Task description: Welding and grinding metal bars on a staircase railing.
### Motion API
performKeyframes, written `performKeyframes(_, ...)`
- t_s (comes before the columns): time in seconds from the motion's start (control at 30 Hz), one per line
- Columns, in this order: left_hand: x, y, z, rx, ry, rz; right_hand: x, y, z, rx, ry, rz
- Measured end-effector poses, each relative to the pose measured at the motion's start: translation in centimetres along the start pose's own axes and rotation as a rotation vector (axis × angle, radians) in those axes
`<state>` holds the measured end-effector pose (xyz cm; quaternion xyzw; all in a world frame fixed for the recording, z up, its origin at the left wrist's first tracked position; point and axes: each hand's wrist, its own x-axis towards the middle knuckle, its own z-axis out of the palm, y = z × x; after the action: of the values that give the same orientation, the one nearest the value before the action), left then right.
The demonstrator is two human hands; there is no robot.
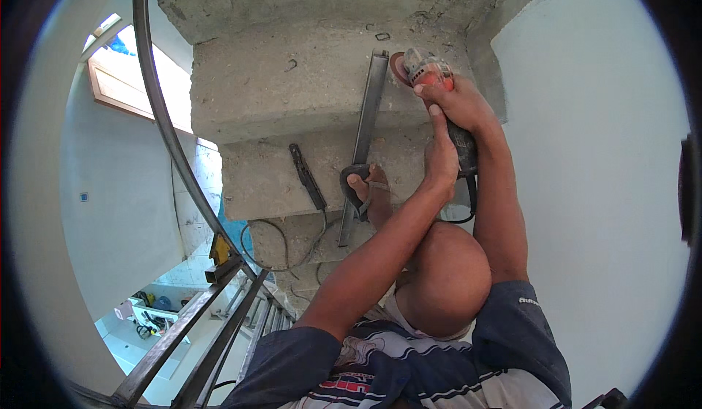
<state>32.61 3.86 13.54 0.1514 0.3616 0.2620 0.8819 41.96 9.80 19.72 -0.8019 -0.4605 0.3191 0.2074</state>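
An orange and black angle grinder is held in both hands over the concrete steps. My right hand wraps the grinder close to its metal head. Further back, my left hand closes around the side of the body. The brown disc points toward the upper end of a square metal tube, with a small gap seen between them. That tube slants down across the steps, and my sandalled foot rests on or against it. A black cord hangs from the grinder's rear.
A black welding electrode holder lies on the step left of the foot, its cable looping downward. Small bent wire pieces lie on the upper step. A metal railing curves along the open left side. A white wall stands close on the right.
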Motion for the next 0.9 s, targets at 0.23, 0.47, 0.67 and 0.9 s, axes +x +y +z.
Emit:
performKeyframes(0.23, -0.4, 0.5, 0.5, -0.004, 0.029, 0.012, 1.1, 0.7, 0.1, -0.014, -0.003, -0.069)
performKeyframes(0.47, 0.9, 0.6, 0.5, -0.04, 0.045, 0.008, 1.1, -1.1, -0.1, -0.022, -0.036, -0.105)
performKeyframes(0.67, 1.1, 1.2, 1.2, -0.129, 0.053, -0.024, 0.8, -3.5, -1.3, -0.187, -0.058, 0.014)
performKeyframes(0.9, 0.0, 2.5, 1.9, -0.154, 0.037, -0.004, 1.9, -2.7, -1.1, -0.135, -0.11, 0.027)
